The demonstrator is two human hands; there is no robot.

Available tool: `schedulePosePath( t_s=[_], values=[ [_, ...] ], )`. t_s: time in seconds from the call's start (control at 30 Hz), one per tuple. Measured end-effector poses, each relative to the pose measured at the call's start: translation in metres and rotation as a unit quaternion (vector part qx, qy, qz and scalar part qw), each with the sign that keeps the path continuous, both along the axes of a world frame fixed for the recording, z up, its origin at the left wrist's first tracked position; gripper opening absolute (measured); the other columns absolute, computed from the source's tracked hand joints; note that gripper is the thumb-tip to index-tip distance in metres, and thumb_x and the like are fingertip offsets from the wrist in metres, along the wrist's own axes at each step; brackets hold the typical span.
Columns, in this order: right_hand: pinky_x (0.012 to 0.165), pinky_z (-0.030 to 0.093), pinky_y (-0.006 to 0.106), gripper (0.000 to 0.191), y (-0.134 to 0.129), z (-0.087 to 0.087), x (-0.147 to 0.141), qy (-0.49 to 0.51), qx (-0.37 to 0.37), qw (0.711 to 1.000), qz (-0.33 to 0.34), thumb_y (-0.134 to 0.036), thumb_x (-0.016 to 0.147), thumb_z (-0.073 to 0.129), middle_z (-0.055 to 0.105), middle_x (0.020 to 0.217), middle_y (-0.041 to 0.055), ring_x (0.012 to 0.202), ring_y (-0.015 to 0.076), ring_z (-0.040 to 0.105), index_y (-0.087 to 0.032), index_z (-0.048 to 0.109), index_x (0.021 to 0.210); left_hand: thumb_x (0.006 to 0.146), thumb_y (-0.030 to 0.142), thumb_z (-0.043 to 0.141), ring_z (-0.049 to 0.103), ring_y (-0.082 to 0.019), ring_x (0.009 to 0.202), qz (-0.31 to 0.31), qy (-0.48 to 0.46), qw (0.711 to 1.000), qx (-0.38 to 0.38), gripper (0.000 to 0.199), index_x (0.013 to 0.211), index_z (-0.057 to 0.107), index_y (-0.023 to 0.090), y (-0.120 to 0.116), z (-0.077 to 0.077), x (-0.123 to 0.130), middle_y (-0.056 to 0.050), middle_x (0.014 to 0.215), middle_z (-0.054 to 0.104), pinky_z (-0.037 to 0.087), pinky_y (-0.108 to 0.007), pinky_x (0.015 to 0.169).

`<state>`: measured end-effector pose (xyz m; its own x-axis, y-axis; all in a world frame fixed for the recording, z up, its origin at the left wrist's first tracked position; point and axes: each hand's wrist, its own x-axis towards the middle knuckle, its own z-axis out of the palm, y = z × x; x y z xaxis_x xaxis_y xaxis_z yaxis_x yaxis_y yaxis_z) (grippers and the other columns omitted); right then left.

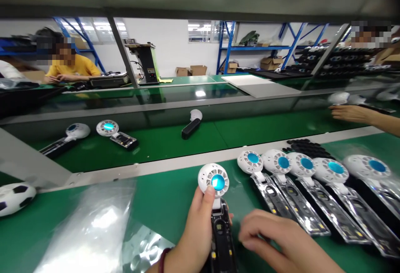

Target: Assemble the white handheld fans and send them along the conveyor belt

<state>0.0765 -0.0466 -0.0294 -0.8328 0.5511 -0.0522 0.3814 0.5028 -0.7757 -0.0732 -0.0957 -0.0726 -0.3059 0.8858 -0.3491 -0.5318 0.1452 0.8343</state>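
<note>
Gripping with my left hand [198, 219], I have the handheld fan [218, 206] by its neck — thumb and fingers closed around it just under the white round head, whose blue centre faces up. My right hand [275, 239] rests loosely curled just beside the fan's black handle; it is blurred, and I cannot tell whether it has anything in its grip.

Far left on the green surface [162, 206] lies a black-and-white ball [14, 198], then a sheet of clear plastic film [90, 227] near my left wrist. Beyond a pale rail runs a conveyor belt [175, 140] carrying three more fans, well apart from each other. To the right of my fan, a row of five fans with open handles [306, 194] lies side by side, heads touching, with a pile of black parts [308, 148] behind them. Another person's hand [350, 112] reaches in at the far right.

My fan's long axis runs away from me — head pointing toward the belt, handle toward my body.
</note>
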Motion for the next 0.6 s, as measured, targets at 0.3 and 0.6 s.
schedulePosePath(
  t_s=[0.3, 0.6],
  values=[
    [0.066, 0.042, 0.019, 0.019, 0.003, 0.001, -0.039, 0.002, 0.053, 0.999, 0.013, -0.007, 0.081, 0.049, 0.058, 0.076, -0.0049, 0.076, 0.0104, 0.055, -0.023, 0.056, 0.076, 0.079, 0.054, 0.043, 0.051, -0.021, 0.097, -0.002, 0.047, 0.999, 0.002, 0.048, 0.108, 0.051, 0.016, 0.001, 0.009, -0.004, -0.006, 0.101, 0.060, 0.036, -0.029, 0.080],
    [0.068, 0.040, 0.017, 0.020, 0.000, 0.006, -0.040, -0.028, 0.036, 0.999, 0.000, -0.004, 0.080, 0.048, 0.057, 0.076, -0.0056, 0.078, 0.0095, 0.054, -0.022, 0.054, 0.074, 0.071, 0.059, 0.051, 0.052, -0.025, 0.100, 0.043, 0.014, 0.999, -0.009, 0.056, 0.102, 0.057, 0.014, 0.005, 0.005, -0.004, -0.008, 0.101, 0.063, 0.034, -0.034, 0.090]
  ],
)
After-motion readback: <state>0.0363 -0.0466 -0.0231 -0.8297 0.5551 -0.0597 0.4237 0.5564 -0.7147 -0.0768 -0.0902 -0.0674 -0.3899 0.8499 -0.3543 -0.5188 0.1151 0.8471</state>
